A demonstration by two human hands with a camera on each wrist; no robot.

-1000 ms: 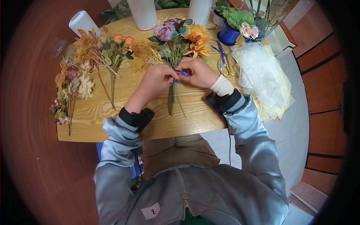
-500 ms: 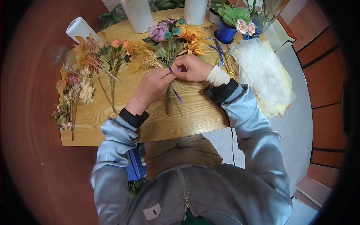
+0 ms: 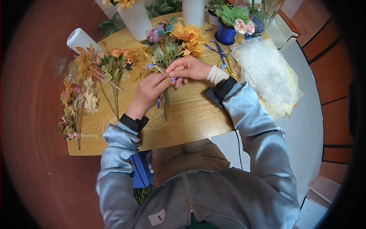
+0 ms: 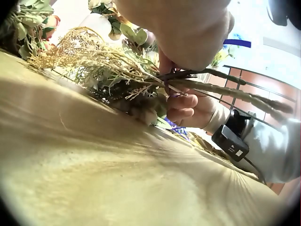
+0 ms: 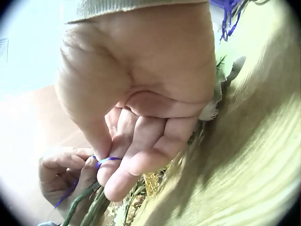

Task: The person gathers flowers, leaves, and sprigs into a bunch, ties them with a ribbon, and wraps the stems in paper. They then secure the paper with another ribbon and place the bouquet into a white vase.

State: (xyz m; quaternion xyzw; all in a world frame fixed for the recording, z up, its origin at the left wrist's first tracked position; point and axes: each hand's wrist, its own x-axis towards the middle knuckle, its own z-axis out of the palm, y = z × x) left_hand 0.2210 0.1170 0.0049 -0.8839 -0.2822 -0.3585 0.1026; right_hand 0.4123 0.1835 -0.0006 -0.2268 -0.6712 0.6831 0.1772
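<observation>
A small bouquet lies on the wooden table, with a purple rose (image 3: 154, 34), orange flowers (image 3: 188, 32) and a straw-coloured sprig (image 3: 140, 61). Its green stems (image 3: 166, 105) point toward the person. Both hands meet where the stems gather. My right hand (image 3: 190, 68) pinches a thin blue ribbon (image 5: 109, 160) between thumb and forefinger, the other fingers bent loosely. The left hand (image 3: 150, 91) pinches the ribbon close by, fingertips against the right hand's. One ribbon end (image 3: 159, 102) dangles below the left hand. In the left wrist view the stems (image 4: 230, 89) pass beneath that hand.
More flower sprays (image 3: 112, 68) lie at the left. White vases (image 3: 133, 21) stand at the back, one tipped over (image 3: 82, 40). At the right are a blue ribbon spool (image 3: 225, 35), gold-handled scissors (image 3: 231, 66) and a pile of translucent wrapping (image 3: 267, 70).
The hands have stayed at the stems while working the ribbon. Its loose end, which hung right of the stems, now dangles on the left, and blue ribbon shows over the straw-coloured sprig.
</observation>
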